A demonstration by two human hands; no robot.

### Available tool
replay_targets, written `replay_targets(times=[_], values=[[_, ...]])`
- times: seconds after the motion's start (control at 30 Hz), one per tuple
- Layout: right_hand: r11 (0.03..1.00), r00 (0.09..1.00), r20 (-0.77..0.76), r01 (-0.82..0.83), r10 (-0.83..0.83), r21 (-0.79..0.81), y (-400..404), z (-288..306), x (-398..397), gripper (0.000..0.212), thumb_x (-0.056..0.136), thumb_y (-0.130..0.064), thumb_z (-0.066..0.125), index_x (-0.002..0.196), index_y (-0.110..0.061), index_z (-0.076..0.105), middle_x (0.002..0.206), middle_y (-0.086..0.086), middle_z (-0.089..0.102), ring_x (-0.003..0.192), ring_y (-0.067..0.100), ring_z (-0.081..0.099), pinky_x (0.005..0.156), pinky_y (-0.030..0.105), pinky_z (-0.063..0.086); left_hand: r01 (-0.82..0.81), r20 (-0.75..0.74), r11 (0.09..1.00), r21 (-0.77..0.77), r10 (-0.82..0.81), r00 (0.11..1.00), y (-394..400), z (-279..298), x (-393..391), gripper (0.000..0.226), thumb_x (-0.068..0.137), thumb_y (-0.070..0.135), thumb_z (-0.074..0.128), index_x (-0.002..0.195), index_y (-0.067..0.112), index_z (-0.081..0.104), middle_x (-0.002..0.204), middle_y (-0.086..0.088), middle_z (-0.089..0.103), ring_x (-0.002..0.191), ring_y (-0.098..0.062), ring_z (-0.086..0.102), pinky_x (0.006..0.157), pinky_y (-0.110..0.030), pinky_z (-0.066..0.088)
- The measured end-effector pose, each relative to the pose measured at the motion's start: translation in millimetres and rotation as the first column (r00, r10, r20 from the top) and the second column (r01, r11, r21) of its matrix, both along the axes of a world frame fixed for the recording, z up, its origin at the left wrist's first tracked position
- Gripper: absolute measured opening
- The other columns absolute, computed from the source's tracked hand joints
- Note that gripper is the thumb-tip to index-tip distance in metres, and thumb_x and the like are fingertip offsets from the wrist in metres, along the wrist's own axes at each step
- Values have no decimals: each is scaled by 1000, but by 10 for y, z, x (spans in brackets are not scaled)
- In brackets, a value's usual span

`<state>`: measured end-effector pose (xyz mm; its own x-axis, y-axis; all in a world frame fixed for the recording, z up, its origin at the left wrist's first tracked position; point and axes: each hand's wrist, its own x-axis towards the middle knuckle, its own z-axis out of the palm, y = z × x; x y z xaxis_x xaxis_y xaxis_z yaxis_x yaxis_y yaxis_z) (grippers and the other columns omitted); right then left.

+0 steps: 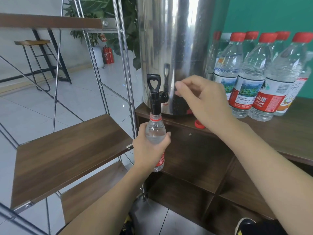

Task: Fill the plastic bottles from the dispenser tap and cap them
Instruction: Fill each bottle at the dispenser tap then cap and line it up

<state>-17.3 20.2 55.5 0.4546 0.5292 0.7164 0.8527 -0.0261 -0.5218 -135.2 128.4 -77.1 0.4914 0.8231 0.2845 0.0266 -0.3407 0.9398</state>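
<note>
Bottle (pixel 155 133) in left hand (pixel 149 150) — mouth under tap (pixel 155 95)

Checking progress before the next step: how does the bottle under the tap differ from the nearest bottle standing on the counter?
The bottle under the tap has no cap and its open neck meets the black tap; the nearest counter bottle wears a red cap. The left hand holds the first in the air; the second stands on the counter. Both are clear plastic with red labels.

place: office lounge or café | cues: bar stool (pixel 36 63); tiled floor (pixel 81 97); fire extinguishers (pixel 108 55); potted plant (pixel 98 22)
</note>
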Motion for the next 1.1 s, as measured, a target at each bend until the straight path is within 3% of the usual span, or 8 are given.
replay_targets(times=[0.1,0.27,0.37,0.57,0.7,0.77,0.93,1.1], values=[[973,982,70,182,-174,-142,-234,-176,143,28,99,-48,59,98,-23,73,84,-14,70,80,1,64,72,11,45,-1,-7,1000,-2,1,1000,-13,9,-5,58,79,41,85,125,30,53,109,17,65,98,-5,65,79,-11,45],[828,939,115,341,-324,-445,-424,-558,339,53,88,-69,57,114,-23,67,103,-5,62,97,14,56,82,32,45,-9,1,1000,-3,9,1000,-23,7,-30,57,78,40,85,125,28,55,108,17,66,98,-4,66,82,-13,48],[802,937,105,340,-334,-492,-450,-659,350,56,85,-71,59,116,-24,66,103,-6,59,98,15,56,87,34,48,-14,-3,1000,7,15,1000,-34,-2,-48,57,78,40,86,124,26,56,109,13,68,99,-5,67,85,-16,51],[848,968,32,235,-250,-475,-451,-635,321,43,88,-57,68,115,-24,69,102,-8,59,93,10,57,85,29,49,-32,-1,999,35,32,999,-48,-23,-60,52,77,39,87,120,26,60,104,16,70,95,1,67,82,-15,50],[900,990,31,137,-137,-413,-453,-594,204,39,85,-49,75,118,-29,68,97,-19,56,86,-8,53,76,5,36,-55,-4,998,44,55,998,-63,-45,-77,51,77,39,87,118,25,61,102,14,72,94,-2,69,84,-19,53],[924,998,26,68,-63,-376,-429,-573,123,38,85,-43,78,119,-29,68,93,-27,52,87,-18,50,73,0,35,-54,-3,998,43,54,999,-83,-46,-101,51,77,39,87,118,24,61,102,14,72,93,0,68,84,-18,53],[950,990,-101,-124,99,-287,-367,-506,-82,38,83,-34,82,119,-28,70,89,-26,61,75,-2,59,70,6,42,-21,10,998,58,20,1000,-185,-48,-175,51,77,37,88,118,24,60,101,14,72,94,-2,68,82,-17,53],[925,945,-215,-295,246,-238,-390,-449,-160,42,83,-25,83,122,-24,69,101,-22,69,89,-11,62,75,10,47,65,14,987,147,-67,998,-316,-34,-230,50,75,42,88,116,32,60,101,19,71,94,-4,70,82,-21,55]])
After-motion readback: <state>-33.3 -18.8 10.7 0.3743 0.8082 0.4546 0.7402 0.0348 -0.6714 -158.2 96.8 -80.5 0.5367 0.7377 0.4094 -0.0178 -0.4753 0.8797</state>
